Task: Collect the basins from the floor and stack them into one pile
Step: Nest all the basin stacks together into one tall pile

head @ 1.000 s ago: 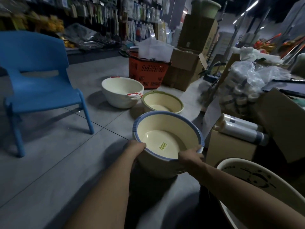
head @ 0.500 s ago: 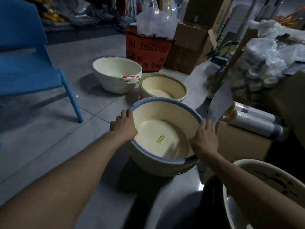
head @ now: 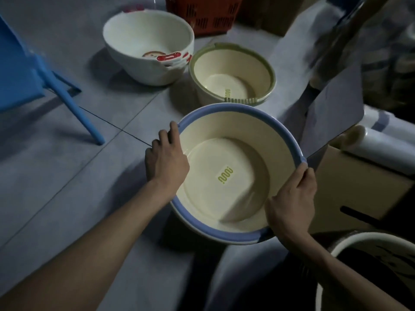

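Left hand (head: 167, 162), right hand (head: 292, 198) grip blue-rimmed basin (head: 226, 198) at 2 opposite rims; green-rimmed basin (head: 231, 75) just beyond fingers, nearer left.

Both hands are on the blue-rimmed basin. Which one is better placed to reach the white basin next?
Left, probably. The left hand grips the blue-rimmed basin at its left rim, on the side where the white basin sits; the right hand would have to cross over.
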Action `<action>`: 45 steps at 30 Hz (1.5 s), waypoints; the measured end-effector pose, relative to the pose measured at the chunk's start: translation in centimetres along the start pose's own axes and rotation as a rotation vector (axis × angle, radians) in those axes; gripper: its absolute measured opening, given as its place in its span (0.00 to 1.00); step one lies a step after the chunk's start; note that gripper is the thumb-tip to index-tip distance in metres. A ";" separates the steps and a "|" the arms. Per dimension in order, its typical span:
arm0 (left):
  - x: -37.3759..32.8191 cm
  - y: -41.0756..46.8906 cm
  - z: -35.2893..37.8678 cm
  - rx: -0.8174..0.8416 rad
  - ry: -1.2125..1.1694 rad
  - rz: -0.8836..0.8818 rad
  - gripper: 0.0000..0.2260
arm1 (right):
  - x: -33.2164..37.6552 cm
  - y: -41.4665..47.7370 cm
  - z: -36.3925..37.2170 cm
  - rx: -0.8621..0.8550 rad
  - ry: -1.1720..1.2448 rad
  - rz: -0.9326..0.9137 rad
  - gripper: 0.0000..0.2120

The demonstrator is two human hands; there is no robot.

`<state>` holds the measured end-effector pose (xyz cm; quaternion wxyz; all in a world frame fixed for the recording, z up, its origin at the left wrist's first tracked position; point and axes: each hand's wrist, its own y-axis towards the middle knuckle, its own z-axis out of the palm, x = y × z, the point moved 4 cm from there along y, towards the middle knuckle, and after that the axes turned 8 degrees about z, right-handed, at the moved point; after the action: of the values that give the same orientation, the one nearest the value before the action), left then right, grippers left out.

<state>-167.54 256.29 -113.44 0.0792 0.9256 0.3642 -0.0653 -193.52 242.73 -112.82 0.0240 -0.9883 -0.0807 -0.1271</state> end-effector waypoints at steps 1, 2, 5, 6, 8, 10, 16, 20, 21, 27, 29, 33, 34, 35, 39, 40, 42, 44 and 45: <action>-0.1 0.1 -0.1 0.005 0.011 0.009 0.37 | 0.2 -0.1 -0.2 0.006 0.001 0.005 0.53; -0.1 0.2 -0.1 0.007 0.018 0.015 0.38 | 0.5 -0.1 -0.4 0.014 0.000 0.010 0.53; -0.3 0.5 -0.5 0.010 0.051 0.065 0.38 | 0.8 -0.1 -0.6 0.052 -0.012 0.023 0.53; -0.4 0.6 -0.5 0.013 0.051 0.079 0.38 | 0.8 0.1 -0.7 0.061 -0.025 0.022 0.53; -0.7 0.8 -0.6 0.020 0.036 0.073 0.38 | 0.9 0.3 -0.8 0.091 -0.063 0.009 0.55; -0.8 0.7 -0.7 0.036 0.028 0.050 0.39 | 0.8 0.5 -0.8 0.128 -0.097 0.005 0.57; -1.2 0.8 -0.7 0.086 0.006 -0.007 0.40 | 0.8 0.9 -0.7 0.176 -0.128 0.013 0.57; -1.3 0.8 -0.7 0.074 -0.004 -0.026 0.39 | 0.8 1.1 -0.7 0.180 -0.106 0.011 0.53; -1.3 0.8 -0.8 0.071 -0.009 -0.034 0.39 | 0.9 1.1 -0.6 0.176 -0.095 0.012 0.51; -1.1 0.8 -0.7 0.093 -0.043 -0.060 0.37 | 0.9 1.3 -0.5 0.207 -0.099 0.054 0.51; -0.9 0.8 -0.8 0.100 -0.061 -0.059 0.36 | 1.1 1.4 -0.5 0.211 -0.084 0.053 0.50; -1.3 1.0 -1.4 0.154 -0.123 -0.064 0.34 | 1.0 1.6 -0.6 0.209 -0.057 0.084 0.46; -1.4 1.1 -1.8 0.168 -0.134 -0.063 0.34 | 1.0 1.6 -0.6 0.222 -0.045 0.094 0.46; -1.4 1.2 -2.1 0.183 -0.140 -0.061 0.35 | 1.1 1.7 -0.6 0.225 -0.036 0.105 0.45; -0.5 2.1 -3.3 0.368 -0.082 0.025 0.36 | 1.3 1.8 -0.7 0.224 -0.038 0.093 0.41; -0.2 2.5 -3.6 0.424 -0.029 0.047 0.36 | 1.3 1.8 -0.8 0.225 -0.035 0.098 0.39; -0.1 3.4 -4.5 0.572 0.041 0.065 0.37 | 1.3 2.0 -0.9 0.276 -0.042 0.101 0.37; -0.5 4.9 -5.6 0.703 0.088 0.141 0.39 | 1.7 2.2 -1.8 0.298 -0.046 0.097 0.38; -0.7 5.7 -6.2 0.776 0.113 0.152 0.40 | 1.8 2.3 -2.4 0.353 -0.048 0.132 0.40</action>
<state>-163.80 252.92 -106.69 -0.2922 0.9131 0.2469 -0.1410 -191.96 240.58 -110.13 0.2033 -0.9747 -0.0373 -0.0854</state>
